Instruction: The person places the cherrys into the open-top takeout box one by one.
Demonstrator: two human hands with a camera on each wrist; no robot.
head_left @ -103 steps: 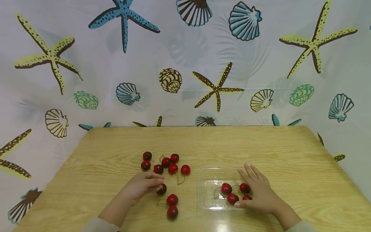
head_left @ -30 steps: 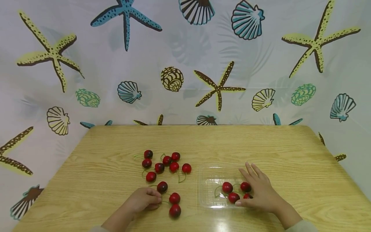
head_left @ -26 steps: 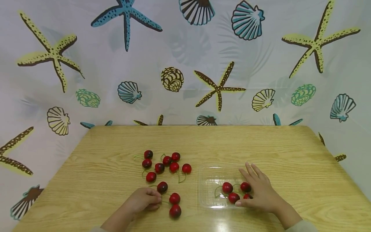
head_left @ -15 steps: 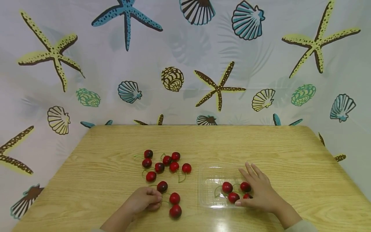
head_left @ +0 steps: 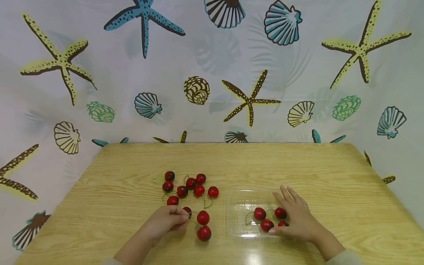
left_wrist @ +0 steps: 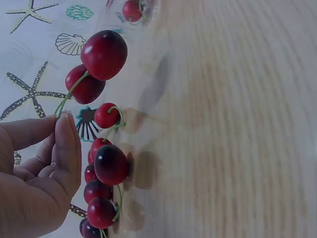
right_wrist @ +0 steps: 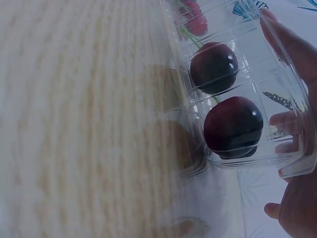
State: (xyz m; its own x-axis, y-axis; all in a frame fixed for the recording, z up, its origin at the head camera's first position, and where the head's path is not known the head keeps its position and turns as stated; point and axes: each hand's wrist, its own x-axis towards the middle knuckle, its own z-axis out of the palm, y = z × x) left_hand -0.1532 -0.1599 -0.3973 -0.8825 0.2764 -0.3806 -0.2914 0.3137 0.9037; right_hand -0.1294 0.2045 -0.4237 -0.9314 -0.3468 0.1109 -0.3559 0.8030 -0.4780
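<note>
My left hand [head_left: 165,222] pinches the green stems of a pair of red cherries [head_left: 203,218] between thumb and fingertips. In the left wrist view the two cherries [left_wrist: 104,54] hang out beyond the fingertips, above the wood. A dark cherry [head_left: 187,211] lies just behind that hand, partly covered by it. My right hand [head_left: 298,219] rests spread over the right end of a clear plastic container [head_left: 232,229], thumb at the front rim. Several cherries [head_left: 260,213] with stems lie inside; one is partly hidden under the hand. The right wrist view shows the container's wall [right_wrist: 247,163] beside the fingers.
Several more cherries [head_left: 182,191] lie in a loose cluster behind the left hand, one of them [head_left: 213,192] close to the container's left side. The wooden table [head_left: 281,162] ends at a cloth [head_left: 212,121] printed with starfish and shells.
Over the last half second my left hand has moved slightly up and right, and the pinched cherry pair has moved with it. Earlier it shifted toward that pair's stems. My right hand stays put.
</note>
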